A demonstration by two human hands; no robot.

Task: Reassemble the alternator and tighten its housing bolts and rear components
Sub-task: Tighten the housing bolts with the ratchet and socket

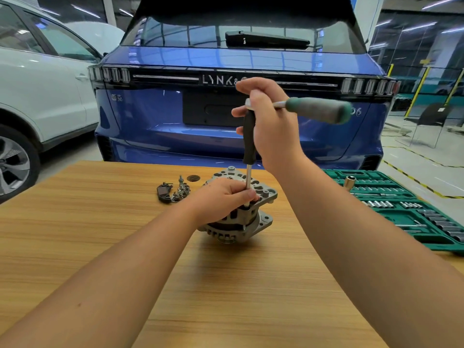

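The grey alternator stands on the wooden table with its rear face up. My left hand grips its top and steadies the lower end of a long extension bar, which stands upright on a housing bolt at the rim. My right hand grips the head of a ratchet at the top of the bar. The ratchet's green handle points right.
Loose small parts, a black cover piece and bolts, lie left of the alternator. An open green socket set sits at the table's right. A blue car is parked close behind the table, a white car at left.
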